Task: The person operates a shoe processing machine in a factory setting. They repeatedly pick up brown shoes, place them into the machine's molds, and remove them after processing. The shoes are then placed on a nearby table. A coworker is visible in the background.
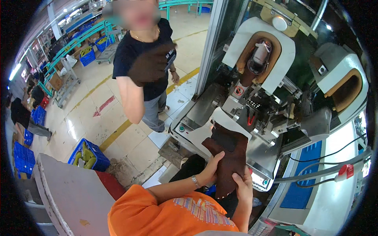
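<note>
A brown leather shoe upper (231, 165), laid out with a darker patch near its far end, is held before my chest in both hands. My left hand (210, 168) grips its left edge with the thumb on top. My right hand (243, 184) pinches the lower right edge, thumb over the leather. The fingers beneath are partly hidden. Past the upper's far end shows a white curved plate (220, 114) on the front of the machine; whether the leather touches it I cannot tell. Higher up, a dark shiny form (260, 57) sits inside a brown padded mould (241, 65).
A second padded mould (349, 92) stands at the right. To the left stands a person (143, 84), a brown piece (151, 65) before the chest. Blue crates (100, 159) are on the floor, the near one holding green pieces. A grey panel (67, 192) borders my left.
</note>
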